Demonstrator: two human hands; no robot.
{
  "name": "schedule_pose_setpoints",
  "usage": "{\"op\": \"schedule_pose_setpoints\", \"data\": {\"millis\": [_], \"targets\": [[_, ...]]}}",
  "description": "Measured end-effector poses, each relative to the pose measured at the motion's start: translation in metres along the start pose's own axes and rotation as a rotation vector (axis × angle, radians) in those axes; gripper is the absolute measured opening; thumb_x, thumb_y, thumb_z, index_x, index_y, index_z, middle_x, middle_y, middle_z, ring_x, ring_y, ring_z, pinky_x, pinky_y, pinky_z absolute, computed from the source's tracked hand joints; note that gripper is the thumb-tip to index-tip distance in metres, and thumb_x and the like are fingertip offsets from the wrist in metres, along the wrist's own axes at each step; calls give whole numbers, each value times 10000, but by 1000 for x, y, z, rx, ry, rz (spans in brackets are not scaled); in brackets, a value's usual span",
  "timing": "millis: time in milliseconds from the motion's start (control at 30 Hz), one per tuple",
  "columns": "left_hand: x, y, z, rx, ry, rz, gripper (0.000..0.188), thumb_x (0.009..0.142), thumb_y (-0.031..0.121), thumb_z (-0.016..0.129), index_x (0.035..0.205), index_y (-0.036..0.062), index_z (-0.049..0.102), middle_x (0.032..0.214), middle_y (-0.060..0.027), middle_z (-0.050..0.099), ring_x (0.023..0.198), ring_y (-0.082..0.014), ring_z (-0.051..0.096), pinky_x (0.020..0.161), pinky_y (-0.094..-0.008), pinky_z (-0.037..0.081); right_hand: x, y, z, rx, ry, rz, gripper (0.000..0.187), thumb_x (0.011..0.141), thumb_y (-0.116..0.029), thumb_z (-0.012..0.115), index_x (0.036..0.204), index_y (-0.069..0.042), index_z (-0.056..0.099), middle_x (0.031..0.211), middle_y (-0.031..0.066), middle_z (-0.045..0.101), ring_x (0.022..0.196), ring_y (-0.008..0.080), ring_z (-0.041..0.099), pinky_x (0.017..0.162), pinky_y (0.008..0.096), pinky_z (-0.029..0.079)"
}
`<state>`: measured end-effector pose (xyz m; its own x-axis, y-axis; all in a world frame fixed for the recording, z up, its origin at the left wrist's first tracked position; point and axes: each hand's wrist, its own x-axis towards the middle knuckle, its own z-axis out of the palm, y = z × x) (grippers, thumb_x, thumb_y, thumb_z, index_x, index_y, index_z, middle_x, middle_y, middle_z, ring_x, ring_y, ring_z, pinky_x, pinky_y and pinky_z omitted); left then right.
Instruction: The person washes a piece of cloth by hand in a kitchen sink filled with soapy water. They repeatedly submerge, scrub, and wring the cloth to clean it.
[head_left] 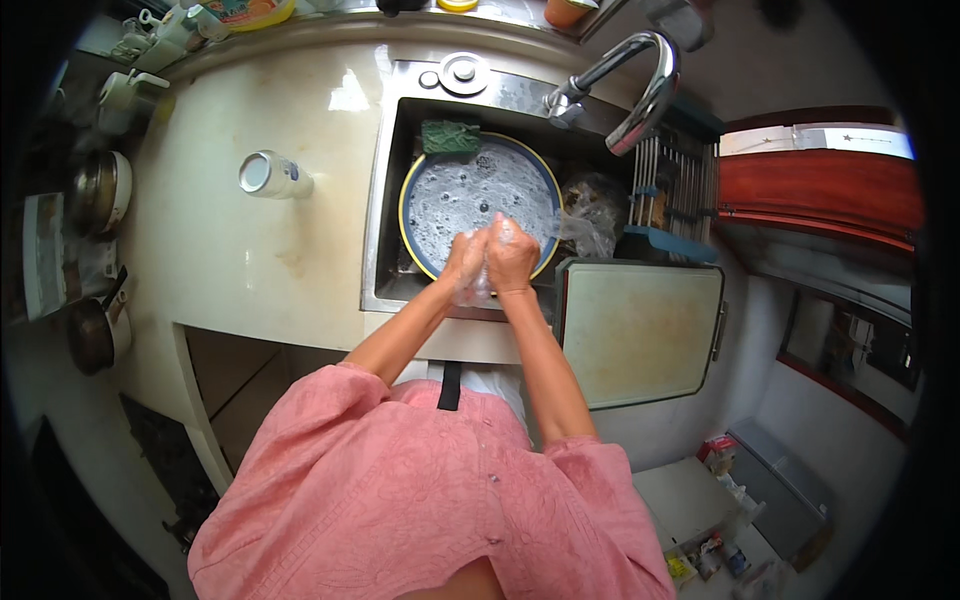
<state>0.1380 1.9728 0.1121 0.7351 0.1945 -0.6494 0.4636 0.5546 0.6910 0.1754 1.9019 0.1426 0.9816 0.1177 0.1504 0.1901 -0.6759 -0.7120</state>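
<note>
A round basin [405, 225] with a yellow and blue rim stands in the sink, filled with sudsy water [440, 195]. Over its near side, my left hand [464, 260] and my right hand [512, 260] are pressed close together, wet with foam. Both have their fingers closed around something pale and translucent [474, 290] that shows below them; suds and fingers hide what it is. A dark green scouring pad [450, 137] lies across the basin's far rim.
A chrome faucet [655, 85] arches over the sink's far right. Right of the basin are a clear plastic bag [592, 212], a metal rack [665, 185] and a cutting board [645, 335]. A white jar [280, 177] stands on the left counter, with pans [93, 335] farther left.
</note>
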Motion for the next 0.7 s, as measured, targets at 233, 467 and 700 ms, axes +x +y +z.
{"op": "schedule_pose_setpoints", "data": {"millis": [233,467,700], "targets": [[11,2,-18,-179,-62,-143,285,865,342,548,680,126,525,612,12,498,518,-116,491,476,-270,396,-22,-16,9,-30,-29,-70,259,811,-243,593,635,-54,569,541,188,554,521,382,566,489,465,433],[17,-2,-27,-231,-220,-116,244,881,297,530,762,88,568,691,3,538,590,-99,520,498,-280,421,-17,-12,4,-25,-60,-61,247,810,-244,592,643,-64,566,556,197,551,525,384,566,507,461,441],[-2,9,-5,-220,-161,-164,292,902,337,511,842,61,582,717,-48,583,574,-177,573,532,-302,480,-5,5,-4,-118,-3,72,300,847,-247,564,631,-39,568,596,217,559,581,399,566,537,456,438]]}}
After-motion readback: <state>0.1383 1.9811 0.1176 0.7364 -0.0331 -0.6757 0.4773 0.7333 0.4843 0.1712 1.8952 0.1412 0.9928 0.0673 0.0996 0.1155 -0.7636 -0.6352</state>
